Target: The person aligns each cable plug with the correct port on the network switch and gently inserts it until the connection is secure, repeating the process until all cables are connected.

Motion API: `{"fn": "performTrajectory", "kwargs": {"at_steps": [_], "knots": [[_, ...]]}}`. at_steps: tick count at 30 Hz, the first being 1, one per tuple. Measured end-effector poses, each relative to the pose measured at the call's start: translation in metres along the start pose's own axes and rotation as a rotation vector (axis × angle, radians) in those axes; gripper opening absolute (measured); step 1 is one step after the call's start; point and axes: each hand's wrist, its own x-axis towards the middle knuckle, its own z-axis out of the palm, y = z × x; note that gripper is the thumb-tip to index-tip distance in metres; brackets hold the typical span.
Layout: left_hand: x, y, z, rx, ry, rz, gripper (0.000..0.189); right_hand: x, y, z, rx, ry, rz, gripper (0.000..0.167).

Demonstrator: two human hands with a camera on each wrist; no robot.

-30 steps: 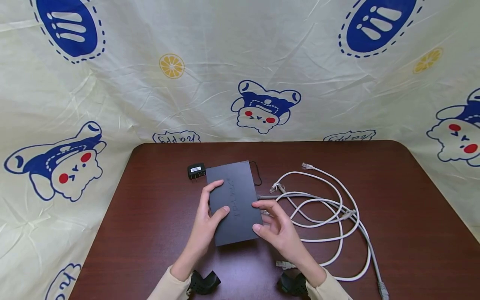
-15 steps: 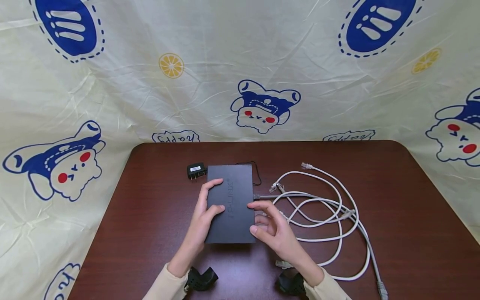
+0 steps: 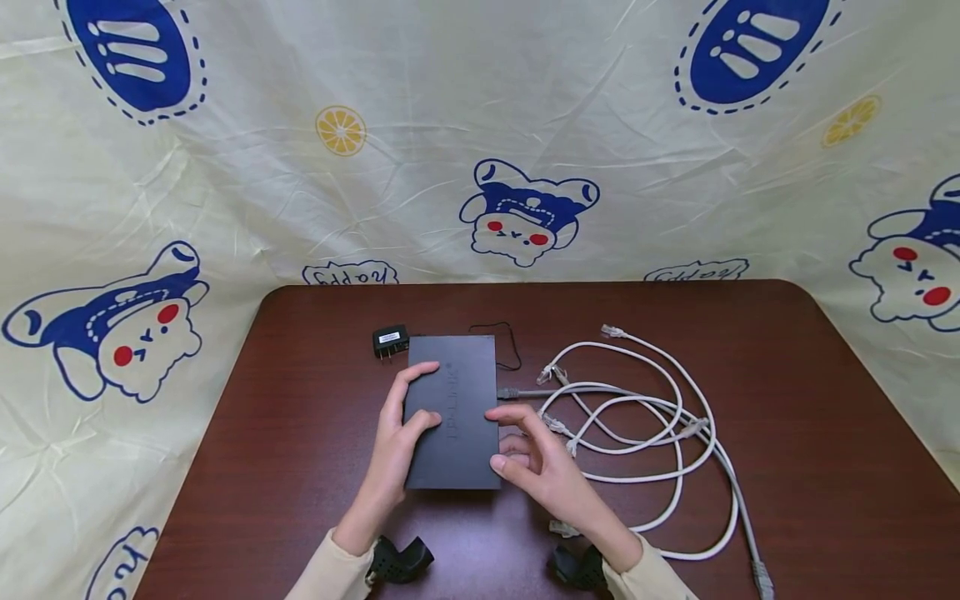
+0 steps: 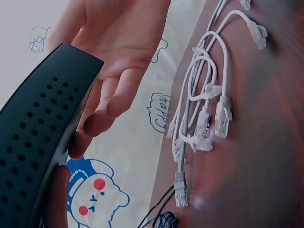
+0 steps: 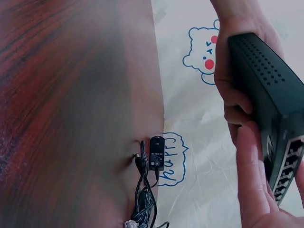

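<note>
A dark grey network switch [image 3: 450, 458] with embossed lettering is held above the table between both hands. My left hand [image 3: 388, 454] grips its left edge, thumb and index finger lying on top. At its right edge, my right hand [image 3: 543, 467] pinches with thumb and index finger, the other fingers curling below. In the right wrist view the switch [image 5: 268, 76] shows a vented side and a row of ports [image 5: 287, 168] by the right hand's fingers [image 5: 254, 175]. The left wrist view shows the vented side of the switch [image 4: 42, 128] near the right hand [image 4: 118, 47].
Coiled white Ethernet cables [image 3: 637, 350] and a grey Ethernet cable [image 3: 742, 500] lie on the brown table [image 3: 825, 467] to the right. Behind the switch are a black power adapter [image 3: 391, 341] and its thin cord [image 3: 513, 337]. A printed cloth [image 3: 420, 83] hangs beyond the table.
The switch has turned from slanted to nearly straight and shifted slightly left, both hands moving with it. More of the cable plugs now shows to its right.
</note>
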Motion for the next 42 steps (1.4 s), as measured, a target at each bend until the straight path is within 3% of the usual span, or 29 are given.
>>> {"fn": "performTrajectory", "kwargs": {"at_steps": [10, 22, 32, 42], "knots": [[-0.002, -0.001, -0.014, -0.002, 0.012, -0.013, 0.056, 0.009, 0.002, -0.011, -0.004, -0.038, -0.002, 0.043], [-0.008, 0.002, -0.030, 0.037, 0.047, -0.031, 0.053, 0.026, 0.019, -0.029, -0.054, -0.003, -0.005, 0.048], [-0.014, 0.005, -0.042, 0.068, 0.077, -0.058, 0.051, 0.038, 0.035, -0.033, -0.095, 0.002, 0.088, 0.049], [-0.016, 0.005, -0.053, 0.089, 0.115, -0.068, 0.051, 0.045, 0.050, -0.035, -0.036, -0.006, 0.159, 0.050]]}}
